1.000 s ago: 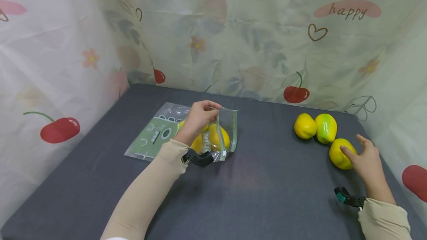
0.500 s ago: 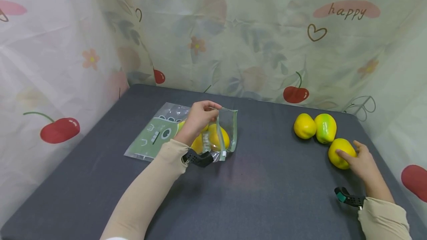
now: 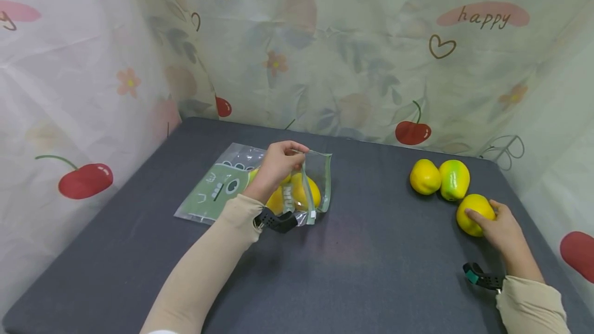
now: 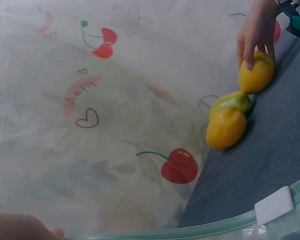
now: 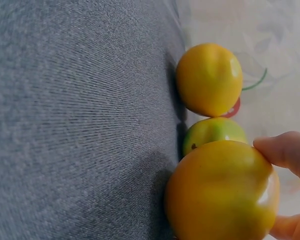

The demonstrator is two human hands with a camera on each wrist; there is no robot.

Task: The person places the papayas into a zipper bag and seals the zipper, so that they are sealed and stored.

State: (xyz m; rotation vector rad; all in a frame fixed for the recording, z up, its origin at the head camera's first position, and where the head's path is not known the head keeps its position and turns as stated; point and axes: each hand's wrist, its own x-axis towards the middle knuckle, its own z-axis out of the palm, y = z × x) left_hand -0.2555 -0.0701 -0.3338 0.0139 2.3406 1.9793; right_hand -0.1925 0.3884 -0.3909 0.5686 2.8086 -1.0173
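At the middle of the table in the head view lies a clear zip bag (image 3: 206,197) with a green cartoon print. Several yellow fruits (image 3: 302,192) show through its plastic, partly hidden by the left forearm. My left hand (image 3: 274,166) pinches the upper edge of the bag's mouth, which stands apart at the right end. On the right, my right hand (image 3: 505,230) grips a smooth yellow fruit (image 3: 471,216) that sits on the table, thumb on its near side and fingers on its far side. The right wrist view shows this fruit (image 5: 222,192) large and close.
Just behind the gripped fruit, another yellow fruit (image 3: 424,177) and a yellow-green fruit (image 3: 454,180) lie side by side. The bag's white zip slider (image 4: 274,205) shows in the left wrist view. A printed curtain (image 3: 325,66) borders the dark grey table (image 3: 362,272).
My right thumb and fingers have come in from loosely spread to around the yellow fruit, which shifted slightly left. The left hand and bag have stayed in place.
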